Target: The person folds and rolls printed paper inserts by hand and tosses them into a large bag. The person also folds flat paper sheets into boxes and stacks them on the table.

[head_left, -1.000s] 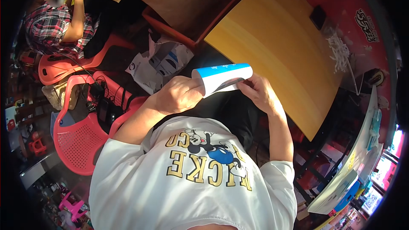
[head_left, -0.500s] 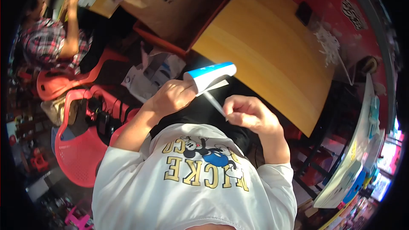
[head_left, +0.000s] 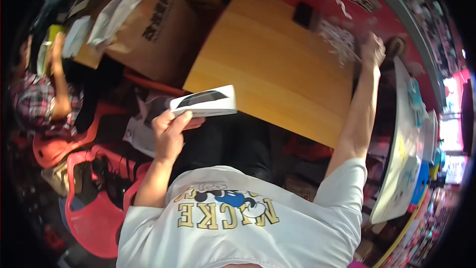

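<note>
In my left hand (head_left: 170, 131) is a small flat white box (head_left: 210, 100) with a dark curved picture on its face. The thumb presses its lower edge while the fingers support it from behind, over my lap at the near table edge. My right hand (head_left: 372, 52) is stretched out to the far right end of the wooden table (head_left: 267, 54), beside a heap of thin white strips (head_left: 339, 42). It is blurred and its fingers look bent; whether anything is in them cannot be made out. A separate white strip (head_left: 343, 9) shows beyond the heap.
A dark phone-like object (head_left: 303, 15) lies on the far table side. Left of the table stands a large brown paper bag (head_left: 153, 30). Red plastic chairs (head_left: 94, 218) are at my left, with a person in a checked shirt (head_left: 42, 101) farther off. A pale board (head_left: 394, 168) stands right.
My right hand has left the box and the thin strip it pinched, reaching far right to the strip heap. My left hand has moved left and turned the box, hiding its blue side.
</note>
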Tool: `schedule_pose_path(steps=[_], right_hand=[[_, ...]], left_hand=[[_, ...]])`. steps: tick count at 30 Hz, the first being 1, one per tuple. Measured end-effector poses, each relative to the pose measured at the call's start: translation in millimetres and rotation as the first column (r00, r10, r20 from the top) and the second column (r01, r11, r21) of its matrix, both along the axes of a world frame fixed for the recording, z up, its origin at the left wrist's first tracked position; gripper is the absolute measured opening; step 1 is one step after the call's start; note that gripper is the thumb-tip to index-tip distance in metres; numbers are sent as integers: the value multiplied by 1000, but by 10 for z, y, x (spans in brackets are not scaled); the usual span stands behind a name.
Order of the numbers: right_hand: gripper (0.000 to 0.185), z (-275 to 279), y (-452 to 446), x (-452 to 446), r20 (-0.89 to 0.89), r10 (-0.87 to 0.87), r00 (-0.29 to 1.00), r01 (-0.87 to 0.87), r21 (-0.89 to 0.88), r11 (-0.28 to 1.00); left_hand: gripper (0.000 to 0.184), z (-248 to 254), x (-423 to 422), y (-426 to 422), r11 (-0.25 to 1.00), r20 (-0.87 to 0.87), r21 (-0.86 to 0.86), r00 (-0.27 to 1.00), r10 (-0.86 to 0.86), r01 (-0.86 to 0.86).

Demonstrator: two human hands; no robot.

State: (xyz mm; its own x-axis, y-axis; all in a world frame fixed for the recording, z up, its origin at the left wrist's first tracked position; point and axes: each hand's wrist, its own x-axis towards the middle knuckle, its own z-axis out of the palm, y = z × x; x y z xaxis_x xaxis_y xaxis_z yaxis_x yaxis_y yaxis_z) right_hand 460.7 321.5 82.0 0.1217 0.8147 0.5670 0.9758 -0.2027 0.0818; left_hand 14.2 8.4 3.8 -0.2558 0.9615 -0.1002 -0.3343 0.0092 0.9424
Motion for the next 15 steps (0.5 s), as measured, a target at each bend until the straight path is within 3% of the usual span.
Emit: schedule_pose_path(steps=[1,2,3,5,7,9,11,15], right_hand=[[34,-223,227,328,21,314,949,-311,217,925],[30,-119,-44,-108,-274,313,910,-202,366,908],[21,-148,-150,-289,-359,364,859,-210,401,892],[15,-113,-699,-952,-600,565,567,-312,478,821],[7,-297,-1237,-1457,-632,732,254,-494,566,660],[3,-442,-1778,-1859,-755,637,-157,-644,567,513],[12,-648,-2094,-2173,-803,495,-331,-683,566,461],[23,-801,-2352,-2440,-872,442,-210,-695,451,560]], left_hand=[[17,-3,3,28,1000,64,6,998,29,-29],[17,16,10,57,999,106,-3,993,42,-42],[17,10,8,96,998,118,12,992,54,-55],[18,-18,30,129,998,125,-5,991,58,-57],[19,-29,45,163,998,148,-29,987,58,-54],[19,-27,59,184,998,139,-32,989,53,-49],[19,-18,68,183,999,160,-12,986,54,-53],[19,-29,58,142,999,160,-22,986,35,-32]])
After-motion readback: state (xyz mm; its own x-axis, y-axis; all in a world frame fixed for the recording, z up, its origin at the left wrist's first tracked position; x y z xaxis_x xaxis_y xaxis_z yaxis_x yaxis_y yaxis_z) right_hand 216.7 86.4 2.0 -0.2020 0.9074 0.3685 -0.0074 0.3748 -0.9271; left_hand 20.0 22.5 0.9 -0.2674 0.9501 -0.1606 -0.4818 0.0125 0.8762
